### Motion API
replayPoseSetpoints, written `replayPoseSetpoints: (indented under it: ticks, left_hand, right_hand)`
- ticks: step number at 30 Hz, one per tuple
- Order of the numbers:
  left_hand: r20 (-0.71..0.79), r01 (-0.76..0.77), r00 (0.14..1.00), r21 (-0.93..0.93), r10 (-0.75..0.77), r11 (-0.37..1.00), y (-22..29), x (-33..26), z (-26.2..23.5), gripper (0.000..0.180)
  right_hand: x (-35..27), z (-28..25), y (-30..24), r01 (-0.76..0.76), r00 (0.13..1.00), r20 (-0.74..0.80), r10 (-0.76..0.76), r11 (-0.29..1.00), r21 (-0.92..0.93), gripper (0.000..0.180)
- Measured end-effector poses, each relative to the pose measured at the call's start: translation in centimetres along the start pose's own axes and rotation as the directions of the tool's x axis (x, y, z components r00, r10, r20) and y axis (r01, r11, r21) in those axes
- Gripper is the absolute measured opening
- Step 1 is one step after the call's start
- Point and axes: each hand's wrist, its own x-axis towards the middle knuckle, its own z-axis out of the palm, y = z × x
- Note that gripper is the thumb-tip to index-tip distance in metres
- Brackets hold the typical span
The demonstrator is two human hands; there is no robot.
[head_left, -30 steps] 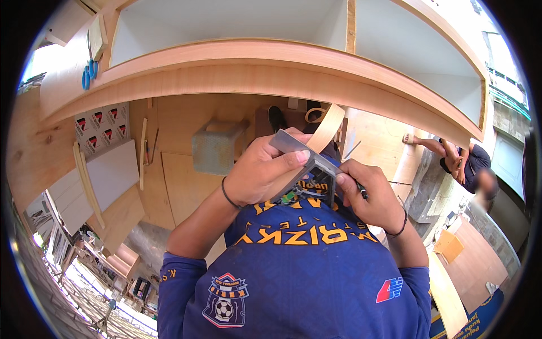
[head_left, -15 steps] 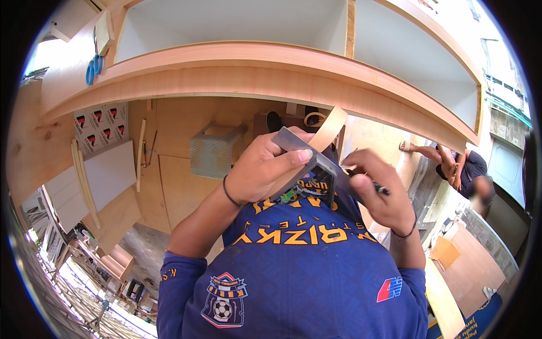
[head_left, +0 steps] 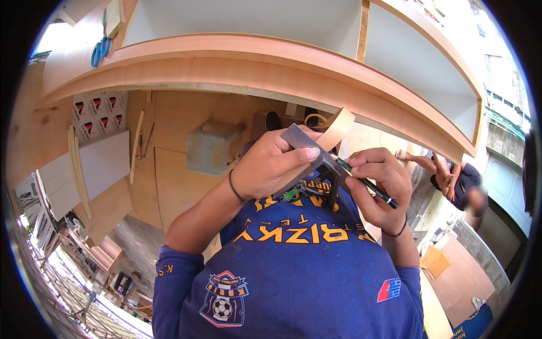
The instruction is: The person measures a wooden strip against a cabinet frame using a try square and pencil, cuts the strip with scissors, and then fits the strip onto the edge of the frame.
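My left hand (head_left: 265, 166) is closed round a grey flat plate (head_left: 300, 139), thumb pressed on its face. A black bracket (head_left: 333, 179) with some green parts sits beneath the plate; its exact kind is unclear. Beside the plate, a thin wood-coloured edging strip (head_left: 340, 131) curls upward, partly hidden behind it. In my right hand (head_left: 379, 175) is a dark green pencil (head_left: 370, 183), pinched between thumb and fingers. Its front end is close to the plate's right edge and the strip; whether it touches I cannot tell.
In front stands a wooden cabinet frame (head_left: 248, 62) with white panels. Blue-handled scissors (head_left: 100, 52) lie at its far left. Below are a translucent ribbed stool or bin (head_left: 208, 151) and long wood strips (head_left: 79, 169). Another person (head_left: 471, 189) sits low at the right.
My right hand has turned and steadied, bringing the pencil's front end to the plate's edge. The left hand still grips the plate. The view has shifted slightly.
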Motion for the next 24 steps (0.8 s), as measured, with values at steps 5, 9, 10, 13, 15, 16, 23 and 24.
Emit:
replayPoseSetpoints:
  ticks: [5,9,10,13,15,16,23,24]
  left_hand:
    - [0.011,-0.020,1.000,-0.044,0.020,0.999,-0.4,-0.1,-0.1,0.025]
    - [0.001,-0.019,1.000,-0.041,0.019,0.999,-0.6,-0.1,-0.1,0.025]
    - [0.000,-0.017,1.000,-0.037,0.017,0.999,-0.6,-0.2,-0.1,0.025]
    - [0.003,-0.013,1.000,-0.031,0.013,0.999,-0.5,-0.2,-0.1,0.026]
    - [0.010,-0.013,1.000,-0.035,0.013,0.999,-0.6,-0.2,-0.2,0.026]
    - [0.010,-0.015,1.000,-0.041,0.015,0.999,-0.6,-0.2,-0.3,0.026]
    - [0.019,-0.030,0.999,-0.078,0.032,0.996,-0.5,-0.1,-0.1,0.025]
    - [0.014,-0.029,0.999,-0.083,0.031,0.996,-0.5,-0.1,-0.1,0.025]
  right_hand:
    - [0.1,0.1,0.0,0.025,1.000,-0.001,-0.026,0.999,-0.036,0.019]
    - [0.2,0.1,-0.1,0.041,0.999,0.013,-0.040,0.996,-0.075,0.019]
    - [0.2,0.1,-0.1,0.040,0.999,0.009,-0.040,0.995,-0.086,0.019]
    - [0.2,0.2,0.0,0.042,0.999,0.003,-0.042,0.994,-0.103,0.018]
    - [0.2,0.2,0.0,0.046,0.999,0.005,-0.046,0.994,-0.096,0.018]
    - [0.3,0.2,0.0,0.048,0.999,0.010,-0.047,0.994,-0.099,0.018]
    - [1.1,0.6,-0.3,0.063,0.998,0.023,-0.061,0.991,-0.118,0.018]
    - [1.4,0.8,-0.3,0.074,0.997,0.026,-0.071,0.990,-0.124,0.018]
